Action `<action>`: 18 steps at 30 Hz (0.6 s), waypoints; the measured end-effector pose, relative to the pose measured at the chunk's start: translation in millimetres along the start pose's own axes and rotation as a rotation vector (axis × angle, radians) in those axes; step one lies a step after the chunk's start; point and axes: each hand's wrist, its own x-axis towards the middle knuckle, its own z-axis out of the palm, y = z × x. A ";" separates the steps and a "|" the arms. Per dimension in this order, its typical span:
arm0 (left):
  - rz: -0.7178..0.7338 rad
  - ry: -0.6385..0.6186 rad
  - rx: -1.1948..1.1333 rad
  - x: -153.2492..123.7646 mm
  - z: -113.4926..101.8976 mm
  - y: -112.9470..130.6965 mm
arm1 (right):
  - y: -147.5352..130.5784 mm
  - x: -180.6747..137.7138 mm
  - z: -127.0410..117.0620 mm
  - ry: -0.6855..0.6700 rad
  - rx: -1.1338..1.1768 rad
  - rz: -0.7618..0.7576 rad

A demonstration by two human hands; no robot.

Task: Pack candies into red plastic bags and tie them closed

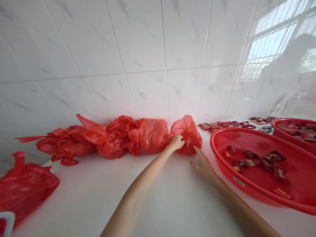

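A red plastic bag (189, 131) stands against the tiled wall with its mouth spread. My left hand (177, 142) pinches the near left edge of this bag, its fingers closed. Beside the bag's lower right, my right hand (202, 164) has its thumb and fingers apart and holds nothing; whether a fingertip touches the plastic I cannot tell. To the left of my left hand leans another full red plastic bag (154, 136). What lies inside the pinched bag is hidden.
Several more filled red bags (113, 144) line the wall, and one red bag (24, 187) lies at the left edge. A red plastic basket (222, 164) with wrapped snacks stands right; behind it is a second red basket (277, 123). Small packets (213, 126) lie along the wall.
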 end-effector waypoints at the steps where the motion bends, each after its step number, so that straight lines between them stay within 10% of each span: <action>1: 0.002 0.051 -0.055 2.4 -3.5 -1.3 | 0.4 -0.3 -0.2 0.007 -0.001 0.013; 9: 0.065 0.437 -0.527 1.5 -50.6 0.3 | 2.5 -0.6 -1.7 -0.001 0.035 0.037; 18: 0.125 0.397 -0.888 -42.4 -77.2 6.7 | -0.1 5.3 -2.2 0.096 0.045 0.016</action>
